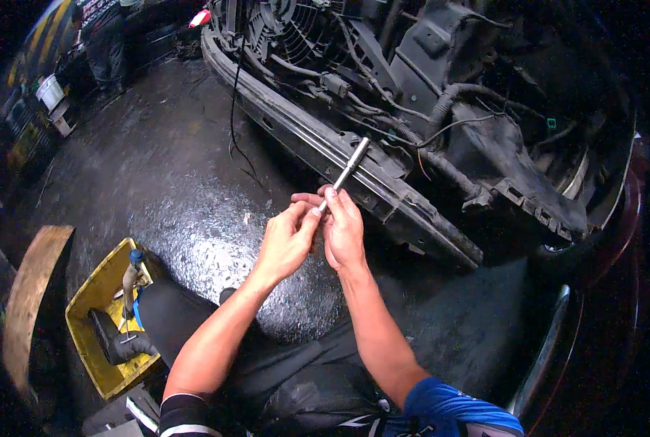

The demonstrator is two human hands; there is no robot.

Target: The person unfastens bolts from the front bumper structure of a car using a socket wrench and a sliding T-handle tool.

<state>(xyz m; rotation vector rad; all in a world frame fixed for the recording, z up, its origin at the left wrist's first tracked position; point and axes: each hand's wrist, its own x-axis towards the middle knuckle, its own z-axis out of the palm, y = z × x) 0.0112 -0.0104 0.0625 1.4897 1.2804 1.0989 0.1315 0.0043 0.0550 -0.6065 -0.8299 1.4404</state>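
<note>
Before the stripped front of a car, both the left hand and the right hand grip the lower end of a metal socket extension bar, which slants up toward the bumper beam.

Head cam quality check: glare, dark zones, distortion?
Head view: glare on the wet floor left of the left hand; corners fall to black; the car's front beam bows from fisheye; the socket extension in the right hand stays sharp.
</note>
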